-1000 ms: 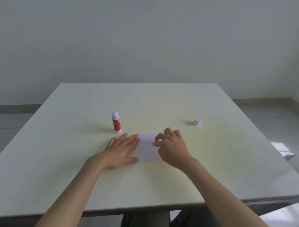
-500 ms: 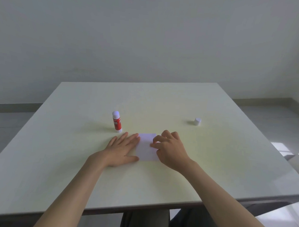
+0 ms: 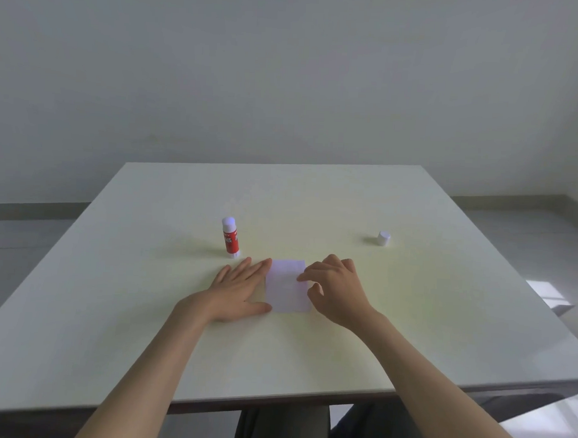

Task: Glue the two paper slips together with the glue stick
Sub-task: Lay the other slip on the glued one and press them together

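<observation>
Pinning the paper (image 3: 288, 286) flat seems to be the point of both hands' placement: the left hand (image 3: 236, 291) lies open and spread, palm down on the table (image 3: 111, 310), its fingers and thumb touching the paper's left edge, likely to stop it sliding. The right hand (image 3: 335, 292) is loosely curled and holds nothing; its forefinger tip rests on the paper near the right edge, which reads as pressing or smoothing the top layer down. The paper lies between the hands, near the middle of the table, and shows as one small pale rectangle; whether it is two slips stacked cannot be told, since no separate edge shows. It looks flat, thin and uncreased, with a faint violet cast. The glue (image 3: 230, 237) stands upright just beyond the left fingertips, apart from them, its red body topped by a bare white tip, so it appears uncapped. The cap (image 3: 383, 238) sits well apart on the right. With the glue set aside and both hands on the paper, the task looks to be at the pressing stage.
</observation>
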`<state>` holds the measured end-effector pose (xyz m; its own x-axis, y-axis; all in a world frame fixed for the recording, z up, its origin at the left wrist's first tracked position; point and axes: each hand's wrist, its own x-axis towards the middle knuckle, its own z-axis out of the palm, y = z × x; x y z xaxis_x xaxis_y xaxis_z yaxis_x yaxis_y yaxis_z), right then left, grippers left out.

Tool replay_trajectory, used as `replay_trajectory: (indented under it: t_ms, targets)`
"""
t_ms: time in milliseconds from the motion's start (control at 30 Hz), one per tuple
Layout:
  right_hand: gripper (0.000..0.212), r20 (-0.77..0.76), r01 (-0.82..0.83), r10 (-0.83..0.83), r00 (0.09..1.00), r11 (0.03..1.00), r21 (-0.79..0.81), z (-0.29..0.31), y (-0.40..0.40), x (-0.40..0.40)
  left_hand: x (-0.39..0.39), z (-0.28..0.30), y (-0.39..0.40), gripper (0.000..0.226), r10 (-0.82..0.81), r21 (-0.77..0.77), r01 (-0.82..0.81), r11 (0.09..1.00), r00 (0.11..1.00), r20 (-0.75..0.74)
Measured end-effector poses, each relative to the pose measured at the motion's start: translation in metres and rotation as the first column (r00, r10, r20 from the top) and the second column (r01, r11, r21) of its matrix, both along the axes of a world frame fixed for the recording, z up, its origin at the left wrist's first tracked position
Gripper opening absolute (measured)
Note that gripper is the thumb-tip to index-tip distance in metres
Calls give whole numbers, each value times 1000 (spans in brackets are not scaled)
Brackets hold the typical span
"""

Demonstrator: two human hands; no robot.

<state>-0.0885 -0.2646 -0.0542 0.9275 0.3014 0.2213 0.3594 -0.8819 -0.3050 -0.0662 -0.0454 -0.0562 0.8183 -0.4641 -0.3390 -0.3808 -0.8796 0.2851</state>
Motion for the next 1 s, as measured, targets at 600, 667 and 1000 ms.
replay_trajectory:
  t_ms: [600, 667, 1000]
  targets:
    - [32, 68, 214, -266, 962, 880, 424, 4, -29, 24, -1, 14, 27, 20, 503, -781, -226, 583, 854, 128]
    - [30, 57, 318, -382, 922, 833, 452, 6, -44, 35, 4, 18, 34, 17, 652, -851, -255, 458, 748, 126]
    - [49, -131, 598, -616, 777, 654, 463, -8, -81, 64, 29, 13, 30, 41, 750, -812, -478, 336, 657, -77]
